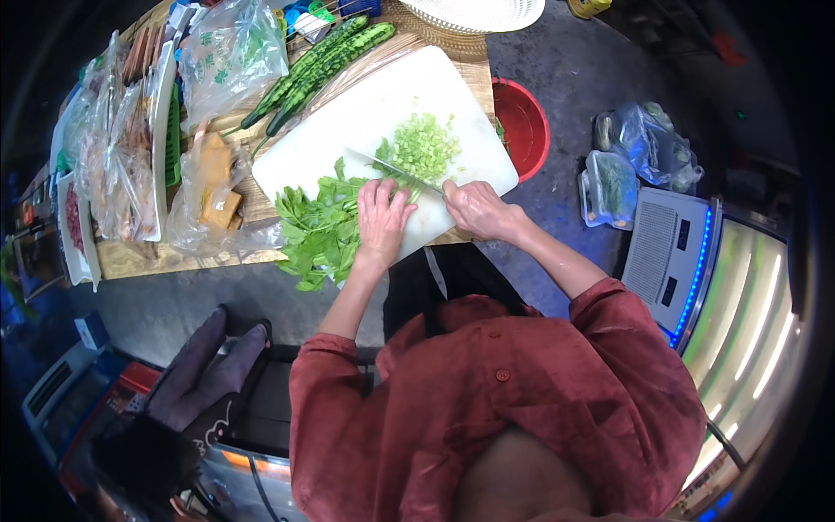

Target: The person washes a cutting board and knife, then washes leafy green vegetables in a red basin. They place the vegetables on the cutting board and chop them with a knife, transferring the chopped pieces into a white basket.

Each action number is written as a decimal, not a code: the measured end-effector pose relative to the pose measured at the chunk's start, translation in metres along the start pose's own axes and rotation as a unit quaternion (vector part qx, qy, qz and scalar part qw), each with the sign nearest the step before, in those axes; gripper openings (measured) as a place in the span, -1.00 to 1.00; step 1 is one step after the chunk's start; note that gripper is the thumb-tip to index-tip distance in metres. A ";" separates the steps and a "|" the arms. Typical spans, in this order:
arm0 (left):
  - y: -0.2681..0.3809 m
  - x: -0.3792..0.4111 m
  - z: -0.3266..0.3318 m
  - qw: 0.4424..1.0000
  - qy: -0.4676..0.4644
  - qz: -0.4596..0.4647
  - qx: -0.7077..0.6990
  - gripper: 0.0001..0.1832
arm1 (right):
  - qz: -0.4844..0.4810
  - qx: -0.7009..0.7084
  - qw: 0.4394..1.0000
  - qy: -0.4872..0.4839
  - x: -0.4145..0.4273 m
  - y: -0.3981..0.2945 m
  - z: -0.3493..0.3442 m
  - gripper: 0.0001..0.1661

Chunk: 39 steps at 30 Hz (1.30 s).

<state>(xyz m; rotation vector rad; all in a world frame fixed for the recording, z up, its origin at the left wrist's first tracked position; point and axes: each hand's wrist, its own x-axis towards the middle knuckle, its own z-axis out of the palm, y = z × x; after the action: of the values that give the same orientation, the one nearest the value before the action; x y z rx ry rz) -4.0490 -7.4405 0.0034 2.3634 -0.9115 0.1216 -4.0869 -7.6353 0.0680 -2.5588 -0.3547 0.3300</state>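
My right hand (pixel 479 209) grips the handle of a kitchen knife (pixel 399 171), whose thin blade points up and to the left across a white plastic cutting board (pixel 417 78). Pressed flat on a bunch of leafy celery (pixel 316 231), my left hand (pixel 381 218) holds it just on the near side of the blade. The leaves spread left of that hand and hang over the board's near edge. On the blade's far side lies a heap of finely chopped pale-green stalks (pixel 425 145). My right fingers hide the knife's handle.
Two cucumbers (pixel 326 65) and bundled wooden skewers (pixel 365 68) lie beyond the board on the wooden table (pixel 143 260). Bagged tofu pieces (pixel 218 183) and bagged food on a white tray (pixel 160 143) are left. A red bucket (pixel 525 130) stands right. A person (pixel 196 385) sits behind, left.
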 end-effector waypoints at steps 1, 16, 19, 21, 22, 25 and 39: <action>0.000 0.000 0.000 1.000 0.001 -0.003 0.004 -0.68 | 0.004 0.000 1.000 -0.019 0.000 -0.002 -0.006 -0.89; 0.003 0.000 -0.003 0.999 -0.014 -0.026 0.022 -0.73 | 0.035 -0.035 0.993 -0.104 -0.014 -0.020 -0.018 -0.88; 0.004 0.001 -0.002 0.999 -0.001 -0.032 0.002 -0.73 | -0.073 -0.015 0.992 0.105 -0.005 -0.011 0.015 -0.89; 0.004 0.001 -0.003 0.999 -0.002 -0.032 -0.009 -0.71 | -0.074 -0.013 0.992 0.105 0.003 -0.013 0.016 -0.89; 0.003 0.000 -0.003 0.999 -0.006 -0.035 -0.018 -0.71 | -0.031 -0.019 0.998 0.042 0.006 -0.016 0.009 -0.89; 0.002 0.000 -0.003 0.998 -0.005 -0.053 -0.026 -0.69 | 0.024 -0.018 0.997 -0.074 -0.005 -0.025 -0.018 -0.89; 0.000 -0.005 -0.002 0.994 0.012 -0.079 -0.068 -0.63 | -0.030 -0.006 0.999 0.025 -0.015 -0.021 0.015 -0.80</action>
<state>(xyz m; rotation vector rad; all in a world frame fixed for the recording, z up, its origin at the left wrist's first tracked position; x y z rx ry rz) -4.0525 -7.4360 0.0032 2.2923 -0.6954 0.0230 -4.1091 -7.6152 0.0690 -2.5581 -0.4156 0.2430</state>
